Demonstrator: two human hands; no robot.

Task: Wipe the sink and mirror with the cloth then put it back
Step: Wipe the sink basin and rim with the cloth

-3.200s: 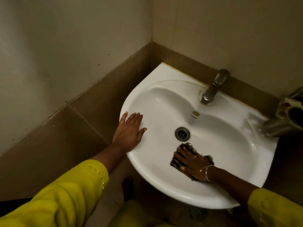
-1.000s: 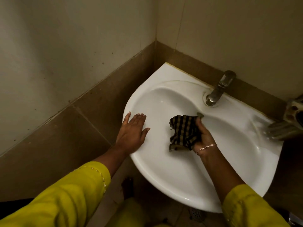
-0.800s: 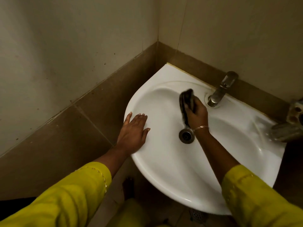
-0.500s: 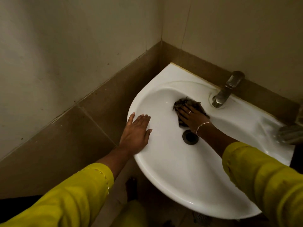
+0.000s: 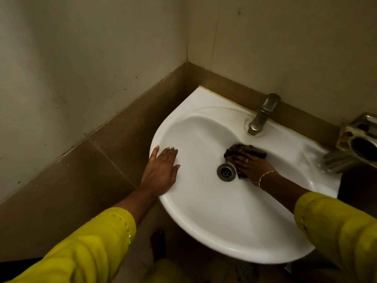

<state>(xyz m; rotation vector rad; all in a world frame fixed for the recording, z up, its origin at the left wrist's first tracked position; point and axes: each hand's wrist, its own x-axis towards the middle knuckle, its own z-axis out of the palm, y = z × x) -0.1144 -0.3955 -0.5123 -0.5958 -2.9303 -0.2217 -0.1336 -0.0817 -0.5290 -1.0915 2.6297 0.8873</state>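
Dark cloth (image 5: 239, 150), probably soft and limp, bunches under flat fingers of the right hand (image 5: 252, 168); any fold should pinch. Left hand (image 5: 160, 173) rests flat-fingered on the sink (image 5: 214, 217).

The sink (image 5: 204, 211) is smooth, glossy white ceramic, with light glinting along its lower edge. The tap (image 5: 259, 119) at upper right is dull, brushed-looking metal, and the drain ring (image 5: 226, 172) is shinier metal. The cloth (image 5: 238, 150) is dark, crumpled woven fabric. The brown wall tiles (image 5: 102, 170) look matt. Above them the wall (image 5: 81, 58) is flat, speckled paint. The sleeves (image 5: 91, 252) are soft yellow cloth.
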